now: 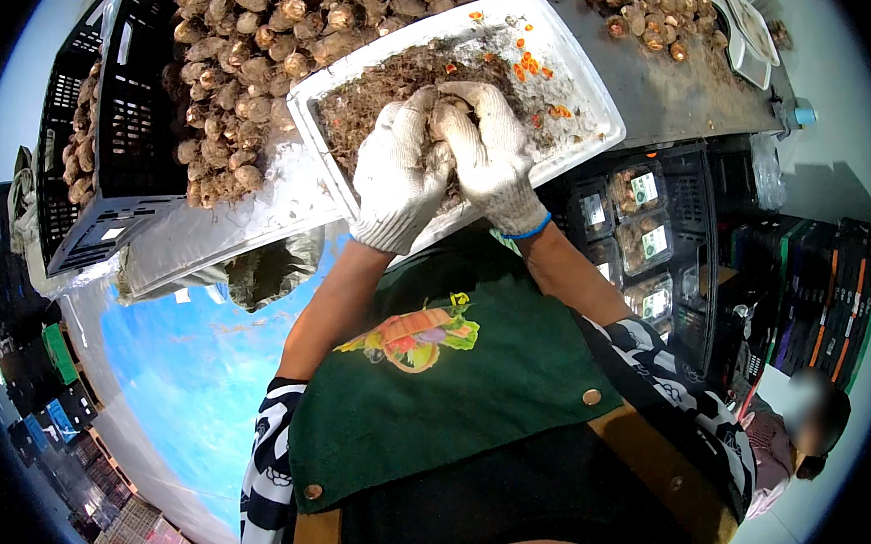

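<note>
Both my hands wear white knitted gloves and meet over a white rectangular tray [585, 113]. My left hand [401, 169] has its fingers bent inward, and my right hand [488, 149] curls against it, with a blue band at its cuff. Whatever lies between the fingertips is mostly covered by the gloves. Beneath them, brown root fibres and peelings [365, 102] fill much of the tray. Small orange-red pieces [531, 65] are scattered toward its far right. A big heap of brown, hairy taro corms [244, 74] lies just beyond and left of the tray.
At the left stands a black perforated crate [138, 141] holding more corms. Another taro heap [654, 4] and white trays [748, 38] sit at the far right. Below the table, a black crate holds clear packed boxes [643, 239]. A person [780, 440] is at the lower right.
</note>
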`<action>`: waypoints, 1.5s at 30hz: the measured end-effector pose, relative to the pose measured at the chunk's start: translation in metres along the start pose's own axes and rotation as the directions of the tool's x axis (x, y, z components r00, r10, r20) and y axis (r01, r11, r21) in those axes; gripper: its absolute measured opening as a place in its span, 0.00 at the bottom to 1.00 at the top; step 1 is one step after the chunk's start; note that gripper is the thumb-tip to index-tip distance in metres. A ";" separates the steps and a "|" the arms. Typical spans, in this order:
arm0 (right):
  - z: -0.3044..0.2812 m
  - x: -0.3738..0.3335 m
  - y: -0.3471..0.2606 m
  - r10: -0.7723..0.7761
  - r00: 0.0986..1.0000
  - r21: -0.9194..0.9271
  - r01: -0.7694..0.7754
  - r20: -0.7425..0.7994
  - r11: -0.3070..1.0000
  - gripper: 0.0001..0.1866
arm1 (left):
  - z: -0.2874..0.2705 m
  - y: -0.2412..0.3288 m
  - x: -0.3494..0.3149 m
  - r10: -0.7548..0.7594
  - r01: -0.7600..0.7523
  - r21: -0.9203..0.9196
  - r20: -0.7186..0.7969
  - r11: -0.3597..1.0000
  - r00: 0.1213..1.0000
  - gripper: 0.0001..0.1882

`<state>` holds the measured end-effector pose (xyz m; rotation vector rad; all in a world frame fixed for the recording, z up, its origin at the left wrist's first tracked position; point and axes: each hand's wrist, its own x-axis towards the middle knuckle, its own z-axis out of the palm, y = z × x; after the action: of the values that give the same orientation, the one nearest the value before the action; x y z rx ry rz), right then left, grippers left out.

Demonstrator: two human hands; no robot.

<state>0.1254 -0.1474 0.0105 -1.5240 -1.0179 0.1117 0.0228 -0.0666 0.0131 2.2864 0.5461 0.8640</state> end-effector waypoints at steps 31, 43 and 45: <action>-0.033 0.037 0.002 0.266 0.896 0.022 -0.293 0.355 0.956 0.15 | -0.006 -0.006 0.004 -0.085 0.089 -0.102 0.043 0.991 0.995 0.40; -0.047 0.027 0.043 0.147 0.965 -0.140 -0.118 0.217 0.983 0.14 | -0.015 -0.014 -0.001 -0.319 0.292 -0.738 0.110 0.609 0.942 0.44; -0.038 0.026 0.018 0.220 0.941 0.118 -0.257 0.257 0.959 0.14 | -0.015 -0.017 -0.003 -0.312 0.316 -0.736 0.149 0.598 0.938 0.44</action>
<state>0.1732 -0.1573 0.0172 -1.5141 -0.9853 0.5460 0.0078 -0.0496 0.0093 1.3620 0.4496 0.7164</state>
